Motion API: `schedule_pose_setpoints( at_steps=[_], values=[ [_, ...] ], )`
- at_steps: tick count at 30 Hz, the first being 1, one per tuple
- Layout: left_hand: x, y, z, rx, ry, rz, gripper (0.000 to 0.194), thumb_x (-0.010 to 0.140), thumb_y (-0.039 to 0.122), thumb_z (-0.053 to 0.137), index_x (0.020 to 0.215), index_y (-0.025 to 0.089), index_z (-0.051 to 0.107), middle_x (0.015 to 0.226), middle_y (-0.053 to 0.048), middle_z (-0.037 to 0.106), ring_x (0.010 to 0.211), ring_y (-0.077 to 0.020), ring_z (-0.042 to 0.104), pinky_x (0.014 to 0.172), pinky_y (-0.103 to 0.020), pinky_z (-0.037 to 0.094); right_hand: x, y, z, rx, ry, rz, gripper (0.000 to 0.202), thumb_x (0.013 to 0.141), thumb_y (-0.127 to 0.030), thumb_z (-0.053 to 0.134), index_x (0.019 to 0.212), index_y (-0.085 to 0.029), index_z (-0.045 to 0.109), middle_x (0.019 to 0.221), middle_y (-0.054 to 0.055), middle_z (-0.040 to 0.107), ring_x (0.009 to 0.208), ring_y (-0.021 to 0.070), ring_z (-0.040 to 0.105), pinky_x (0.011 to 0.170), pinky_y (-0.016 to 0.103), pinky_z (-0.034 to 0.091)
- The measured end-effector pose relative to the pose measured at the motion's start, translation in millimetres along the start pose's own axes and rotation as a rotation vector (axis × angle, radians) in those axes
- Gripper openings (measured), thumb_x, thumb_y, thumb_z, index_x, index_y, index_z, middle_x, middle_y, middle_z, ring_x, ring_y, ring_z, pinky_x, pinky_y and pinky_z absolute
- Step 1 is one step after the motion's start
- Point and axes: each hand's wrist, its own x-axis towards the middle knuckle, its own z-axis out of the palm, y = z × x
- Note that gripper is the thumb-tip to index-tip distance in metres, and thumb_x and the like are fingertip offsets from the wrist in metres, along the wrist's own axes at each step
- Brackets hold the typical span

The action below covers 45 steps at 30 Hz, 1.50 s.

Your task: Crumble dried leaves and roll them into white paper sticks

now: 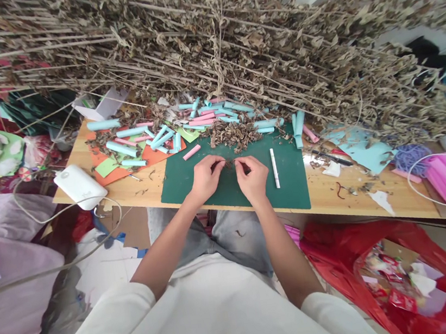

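Note:
Over the green cutting mat (pixel 287 191), my left hand (pixel 207 178) and my right hand (pixel 252 178) face each other, fingertips a short gap apart. Each is closed in a pinch on brown dried leaf (pixel 228 164), small bits of which show between the fingertips. Just beyond them lies a heap of crumbled dried leaves (pixel 235 133). A white marker-like stick (pixel 274 168) rests on the mat to the right of my right hand. One short pink paper roll (pixel 192 152) lies at the mat's upper left.
A large bundle of dried stalks (pixel 207 48) spans the table's back. Blue paper rolls (pixel 161 136) and pink ones lie before it. A white power bank (pixel 81 185) with a cable sits at the left edge. A red bag (pixel 332 246) of litter stands below right.

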Motion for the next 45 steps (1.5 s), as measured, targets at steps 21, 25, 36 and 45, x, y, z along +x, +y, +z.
schedule_pose_setpoints(
  at_steps=[21, 25, 36, 45],
  values=[
    [-3, -14, 7.3, -0.036, 0.03, 0.078, 0.016, 0.091, 0.026, 0.06, 0.089, 0.018, 0.073, 0.088, -0.004, 0.073, 0.081, -0.0154, 0.067, 0.079, -0.027, 0.053, -2, 12, 3, -0.117, -0.083, -0.267, 0.022, 0.096, -0.026, 0.051, 0.097, -0.021, 0.072, 0.092, 0.008, 0.072, 0.086, 0.0184, 0.066, 0.082, 0.033, 0.053],
    [-2, -12, 6.5, -0.037, 0.014, 0.072, 0.016, 0.091, 0.027, 0.06, 0.09, 0.018, 0.073, 0.088, -0.005, 0.073, 0.081, -0.0156, 0.067, 0.079, -0.028, 0.052, -2, 15, 3, -0.207, -0.094, -0.297, 0.021, 0.096, -0.026, 0.049, 0.095, -0.021, 0.07, 0.091, 0.008, 0.071, 0.086, 0.019, 0.064, 0.081, 0.033, 0.049],
    [-4, -4, 3.0, -0.007, 0.024, 0.071, 0.017, 0.093, 0.025, 0.056, 0.088, 0.017, 0.07, 0.085, -0.004, 0.07, 0.078, -0.0144, 0.064, 0.076, -0.026, 0.05, -1, 8, 4, -0.244, -0.061, -0.148, 0.013, 0.091, -0.02, 0.051, 0.088, -0.019, 0.064, 0.083, 0.005, 0.067, 0.078, 0.0187, 0.061, 0.075, 0.032, 0.042],
    [-3, -12, 6.6, -0.028, 0.026, 0.065, 0.019, 0.092, 0.029, 0.058, 0.09, 0.018, 0.074, 0.088, -0.005, 0.073, 0.08, -0.0155, 0.067, 0.079, -0.027, 0.053, -3, 15, 0, -0.246, -0.11, -0.186, 0.023, 0.093, -0.023, 0.053, 0.108, -0.022, 0.071, 0.103, 0.007, 0.073, 0.095, 0.0206, 0.065, 0.081, 0.034, 0.045]
  ],
)
